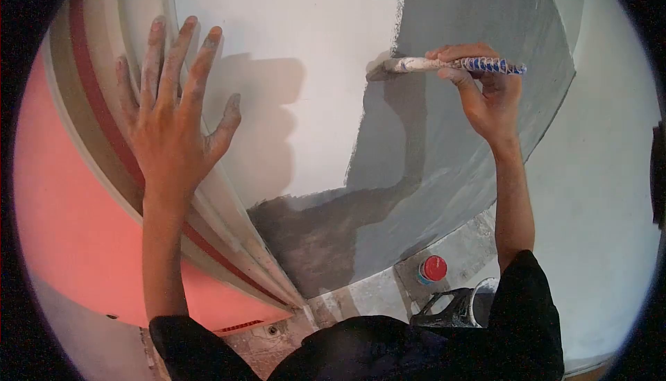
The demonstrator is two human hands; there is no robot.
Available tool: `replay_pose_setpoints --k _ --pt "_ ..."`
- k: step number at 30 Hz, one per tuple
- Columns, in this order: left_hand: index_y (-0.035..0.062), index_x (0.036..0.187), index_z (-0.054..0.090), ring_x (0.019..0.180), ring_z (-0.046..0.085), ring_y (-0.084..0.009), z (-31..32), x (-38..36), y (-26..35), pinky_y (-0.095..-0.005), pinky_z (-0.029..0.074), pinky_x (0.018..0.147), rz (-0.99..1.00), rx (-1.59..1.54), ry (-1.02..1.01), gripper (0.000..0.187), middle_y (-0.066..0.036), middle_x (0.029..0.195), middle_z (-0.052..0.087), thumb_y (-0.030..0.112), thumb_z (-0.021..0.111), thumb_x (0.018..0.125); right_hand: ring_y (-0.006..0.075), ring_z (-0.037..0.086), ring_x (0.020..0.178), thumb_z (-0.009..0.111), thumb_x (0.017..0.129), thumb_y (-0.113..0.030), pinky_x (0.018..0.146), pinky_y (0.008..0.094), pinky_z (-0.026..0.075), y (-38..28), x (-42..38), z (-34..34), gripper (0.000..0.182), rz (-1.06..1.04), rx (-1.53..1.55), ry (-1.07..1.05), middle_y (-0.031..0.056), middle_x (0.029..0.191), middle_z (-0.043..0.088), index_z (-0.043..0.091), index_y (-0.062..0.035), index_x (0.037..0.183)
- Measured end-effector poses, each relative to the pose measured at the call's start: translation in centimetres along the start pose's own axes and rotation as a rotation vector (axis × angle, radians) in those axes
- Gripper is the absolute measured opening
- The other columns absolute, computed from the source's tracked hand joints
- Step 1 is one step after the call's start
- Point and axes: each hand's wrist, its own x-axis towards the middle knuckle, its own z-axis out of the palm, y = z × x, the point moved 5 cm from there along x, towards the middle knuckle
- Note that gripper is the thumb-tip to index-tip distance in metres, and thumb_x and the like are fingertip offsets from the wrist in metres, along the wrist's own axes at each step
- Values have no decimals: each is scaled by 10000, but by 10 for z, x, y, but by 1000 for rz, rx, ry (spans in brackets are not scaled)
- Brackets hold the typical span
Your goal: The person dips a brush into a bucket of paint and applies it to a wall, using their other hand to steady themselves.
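My right hand [485, 90] is closed around a paintbrush [423, 65] with a blue-and-white patterned handle. Its bristles touch the wall where grey paint [458, 124] meets the white surface [312, 48]. Grey covers the right and lower parts of the wall, with a rough edge against the white. At the left, my left hand [170, 114] lies with fingers spread on the pale moulded trim [128, 6] beside the white area. It holds nothing.
A red-lidded small container [433, 269] stands on the stained floor [368, 298]. Beside it is a dark bucket [479, 305] with a handle, partly hidden by my right sleeve. A pink surface [76, 214] and a dark red stripe [104, 104] lie left of the trim.
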Motion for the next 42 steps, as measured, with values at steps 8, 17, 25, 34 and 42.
replay_pose_setpoints --k 8,17,25,34,42 --pt "320 1475 468 1479 326 -232 1 0 1 -579 195 1209 7 6 16 762 35 1533 454 314 721 756 142 727 856 729 879 -44 738 296 610 5 25 -3 74 -134 23 138 58 944 759 743 -33 951" --pt "307 1466 479 1480 323 -232 1 0 1 -580 192 1213 3 3 15 743 33 1531 454 316 714 761 156 733 864 717 872 -6 740 287 596 -15 13 -15 109 -186 -30 199 78 962 761 746 -47 969" --pt "295 1450 502 1484 315 -225 0 -1 1 -576 188 1218 -3 -30 10 717 31 1521 462 313 709 763 237 727 971 693 864 34 813 364 604 11 -40 26 129 114 97 -106 115 1002 745 717 -27 975" --pt "292 1444 509 1479 324 -222 2 -1 2 -576 187 1218 6 -21 11 703 29 1512 473 317 704 769 170 736 882 693 884 -11 777 310 600 5 39 -13 98 -196 -80 179 88 969 759 737 -27 970" --pt "282 1445 504 1476 329 -223 0 -1 3 -577 188 1218 -2 -31 17 710 23 1505 480 313 711 767 188 739 879 672 834 56 780 332 598 -21 -38 7 183 -32 18 17 109 974 762 723 -28 988"
